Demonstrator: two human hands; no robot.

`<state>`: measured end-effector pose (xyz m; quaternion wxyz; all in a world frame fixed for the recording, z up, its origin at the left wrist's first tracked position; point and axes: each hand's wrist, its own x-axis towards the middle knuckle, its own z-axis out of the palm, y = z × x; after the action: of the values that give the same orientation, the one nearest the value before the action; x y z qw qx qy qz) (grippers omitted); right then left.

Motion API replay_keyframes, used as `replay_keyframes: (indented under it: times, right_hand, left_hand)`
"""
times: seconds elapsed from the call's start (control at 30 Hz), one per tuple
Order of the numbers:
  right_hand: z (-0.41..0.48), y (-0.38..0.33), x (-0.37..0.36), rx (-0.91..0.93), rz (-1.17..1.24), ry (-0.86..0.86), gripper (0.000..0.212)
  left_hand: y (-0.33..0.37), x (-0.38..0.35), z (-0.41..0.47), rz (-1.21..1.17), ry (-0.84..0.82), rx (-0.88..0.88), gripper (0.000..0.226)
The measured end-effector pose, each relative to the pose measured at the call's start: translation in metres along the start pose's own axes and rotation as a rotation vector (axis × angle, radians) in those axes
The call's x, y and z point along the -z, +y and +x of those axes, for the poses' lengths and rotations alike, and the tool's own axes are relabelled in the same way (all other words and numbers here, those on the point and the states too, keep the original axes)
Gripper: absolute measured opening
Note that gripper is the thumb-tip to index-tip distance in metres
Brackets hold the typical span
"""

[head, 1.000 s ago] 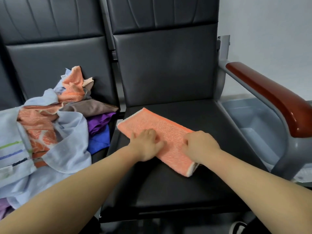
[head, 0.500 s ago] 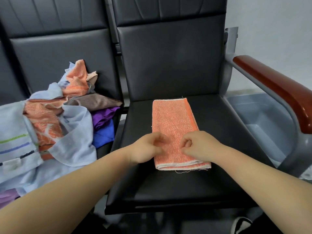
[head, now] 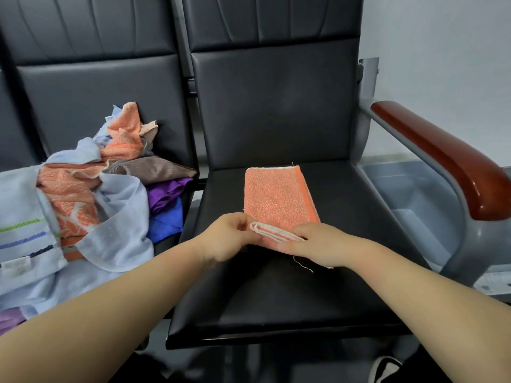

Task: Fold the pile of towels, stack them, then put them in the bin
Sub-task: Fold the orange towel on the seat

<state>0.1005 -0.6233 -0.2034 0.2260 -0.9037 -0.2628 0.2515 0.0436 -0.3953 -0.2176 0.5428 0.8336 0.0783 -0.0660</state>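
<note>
On the front half of the black padded chair seat (head: 276, 294), the left hand (head: 229, 237) pinched the near left corner of the folded orange terry towel (head: 276, 199). The right hand (head: 325, 246) curled over the near right corner. That white-hemmed edge was held raised; the towel's far part lay flat at the seat's middle. Left of the seat lay the loose pile of mixed towels (head: 83, 194). Right of the seat, lower down, stood the grey plastic bin (head: 409, 205).

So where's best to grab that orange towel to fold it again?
By its near short edge, a corner in each hand, from the front of the seat. The orange towel lies lengthwise away from the person, so that layered edge is closest; left hand and right hand pinch there.
</note>
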Motion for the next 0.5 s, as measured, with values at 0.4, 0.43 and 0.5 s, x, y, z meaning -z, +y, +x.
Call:
replay_keyframes:
  times: [0.4,0.43,0.5]
  right_hand:
    - [0.008,0.012,0.029,-0.13,0.698,0.213,0.016]
    - [0.008,0.01,0.03,-0.157,0.783,0.16,0.018]
    - [0.008,0.006,0.031,-0.186,0.838,0.125,0.02]
  left_hand:
    - [0.026,0.032,0.003,-0.117,0.106,0.164,0.016]
    - [0.026,0.034,0.001,-0.207,0.08,0.228,0.019]
    - [0.023,0.038,0.002,-0.285,0.072,0.307,0.026]
